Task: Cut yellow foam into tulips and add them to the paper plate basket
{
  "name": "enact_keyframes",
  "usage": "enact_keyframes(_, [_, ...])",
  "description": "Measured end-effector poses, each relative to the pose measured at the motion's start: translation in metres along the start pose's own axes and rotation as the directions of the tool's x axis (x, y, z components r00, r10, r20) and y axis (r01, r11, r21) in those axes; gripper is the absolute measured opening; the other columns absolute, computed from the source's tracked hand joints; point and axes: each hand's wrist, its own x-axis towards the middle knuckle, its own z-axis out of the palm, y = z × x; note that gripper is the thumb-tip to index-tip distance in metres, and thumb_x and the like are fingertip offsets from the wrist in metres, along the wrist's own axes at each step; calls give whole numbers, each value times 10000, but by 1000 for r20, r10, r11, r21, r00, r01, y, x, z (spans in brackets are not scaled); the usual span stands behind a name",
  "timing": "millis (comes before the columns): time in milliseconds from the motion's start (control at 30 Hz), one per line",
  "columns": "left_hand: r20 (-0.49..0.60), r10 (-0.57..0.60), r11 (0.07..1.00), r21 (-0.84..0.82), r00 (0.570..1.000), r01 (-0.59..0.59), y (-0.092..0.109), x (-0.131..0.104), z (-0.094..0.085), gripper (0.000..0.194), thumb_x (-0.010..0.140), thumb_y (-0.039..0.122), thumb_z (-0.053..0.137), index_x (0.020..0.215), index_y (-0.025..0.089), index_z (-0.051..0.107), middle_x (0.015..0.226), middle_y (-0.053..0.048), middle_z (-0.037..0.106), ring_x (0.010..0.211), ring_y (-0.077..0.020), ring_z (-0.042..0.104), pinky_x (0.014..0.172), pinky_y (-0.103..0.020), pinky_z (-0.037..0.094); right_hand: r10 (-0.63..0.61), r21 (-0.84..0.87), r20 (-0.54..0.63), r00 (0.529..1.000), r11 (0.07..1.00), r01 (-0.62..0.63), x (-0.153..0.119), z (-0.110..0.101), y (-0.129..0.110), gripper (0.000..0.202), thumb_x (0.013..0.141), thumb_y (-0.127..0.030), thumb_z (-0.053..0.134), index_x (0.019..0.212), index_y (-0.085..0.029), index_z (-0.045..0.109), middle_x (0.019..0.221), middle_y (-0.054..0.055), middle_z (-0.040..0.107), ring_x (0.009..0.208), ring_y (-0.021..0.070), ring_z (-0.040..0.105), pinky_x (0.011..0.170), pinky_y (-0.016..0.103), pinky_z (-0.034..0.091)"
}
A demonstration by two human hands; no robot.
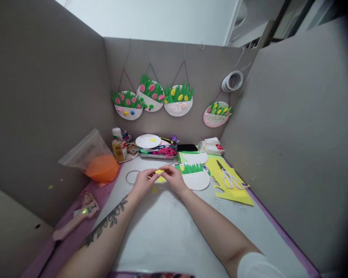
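Yellow paper point(159, 172) is pinched at the centre of the frame, raised over the white table point(162, 231); the left hand point(145, 180) has thumb and fingertips closed on its left end, and the right hand point(175, 179) grips the right end the same way, so hardly any gap shows at either pinch; a yellow scrap point(154, 190) lies just below the hands.

Left of the hands, a grey ring point(127, 177) lies flat; just right of them is a half plate point(196, 181) with green paper grass point(193, 168) along its top edge, and a second half plate point(197, 158) lies behind it; towards the right of the frame, white-handled scissors point(227, 178) rest open on a yellow sheet point(224, 197) with pieces cut out of its left edge.

Across the middle of the frame, behind the hands, stand a bottle point(120, 150), a tray point(159, 156) of craft bits with a white plate point(143, 143) over its left part, a black phone point(187, 148) and a tissue pack point(210, 147); at the left, a clear bag point(101, 166) with orange contents leans by the grey wall point(55, 96); at lower left lies a pink glue gun point(72, 226), its light green; at upper centre and upper right, four flower plates point(178, 109) hang, with tape rolls point(226, 83) above the rightmost.
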Motion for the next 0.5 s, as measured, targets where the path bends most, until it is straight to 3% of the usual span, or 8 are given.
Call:
enact_keyframes(267, [-45,-30,996,-81,999,26,1,0,1,329,695,358,610,965,178,665,914,-75,686,722,-175,599,650,-265,466,-4,0,-28,1000,1000,4,1,1,-3,150,696,-277,632,821,-199,659,842,43,654,737,165,586,680,279,463])
enact_keyframes(500, [-44,-40,996,-84,998,36,3,-1,1,245,719,369,584,855,190,680,859,-63,696,758,-189,618,678,-266,469,1,-23,-41,999,1000,-2,0,1,-3,155,691,-298,634,808,-197,643,781,31,633,667,149,556,622,267,448])
